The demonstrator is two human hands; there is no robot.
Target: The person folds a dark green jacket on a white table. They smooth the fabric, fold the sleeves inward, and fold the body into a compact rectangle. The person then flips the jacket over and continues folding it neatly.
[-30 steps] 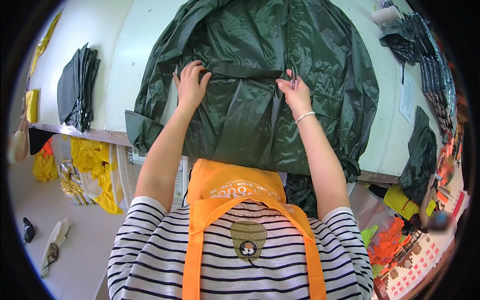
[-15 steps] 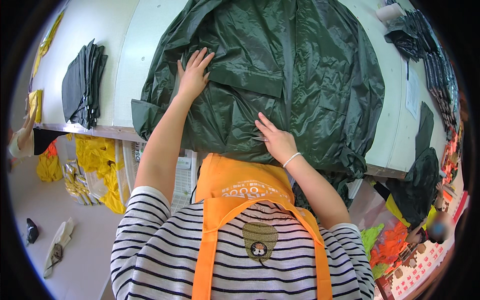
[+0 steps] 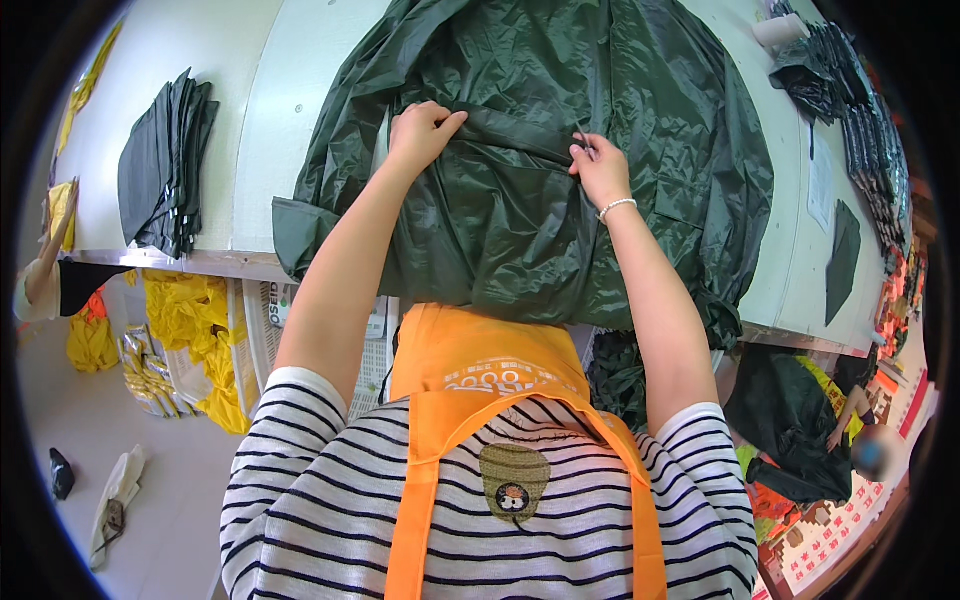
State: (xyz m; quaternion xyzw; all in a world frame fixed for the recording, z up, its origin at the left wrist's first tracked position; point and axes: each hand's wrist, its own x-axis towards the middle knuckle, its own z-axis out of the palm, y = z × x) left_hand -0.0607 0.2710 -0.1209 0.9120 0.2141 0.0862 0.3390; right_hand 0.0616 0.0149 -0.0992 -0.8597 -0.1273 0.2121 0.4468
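Observation:
A dark green raincoat [image 3: 520, 235] lies spread and crumpled over the table in front of me, its hem hanging at the near edge. My left hand [image 3: 425, 135] is closed, pinching the left end of the pocket flap [image 3: 515, 132] on the coat's left half. At the flap's right end, beside the front seam, my right hand [image 3: 600, 175] is closed on small metal snips [image 3: 586, 146]. Their tips point up and left against the fabric; most of the snips is hidden in my fingers.
A stack of folded dark pieces [image 3: 168, 165] lies on the table's left. Packed dark bundles [image 3: 870, 150] and a white roll [image 3: 780, 30] line the right. Below left hang yellow garments [image 3: 190, 315]. Other people work at both sides; one at right handles dark green fabric [image 3: 790, 420].
My left hand went from lying spread to pinching the flap, which is now lifted. My right hand moved up and right with the snips. At right, the other person's dark fabric came off the table.

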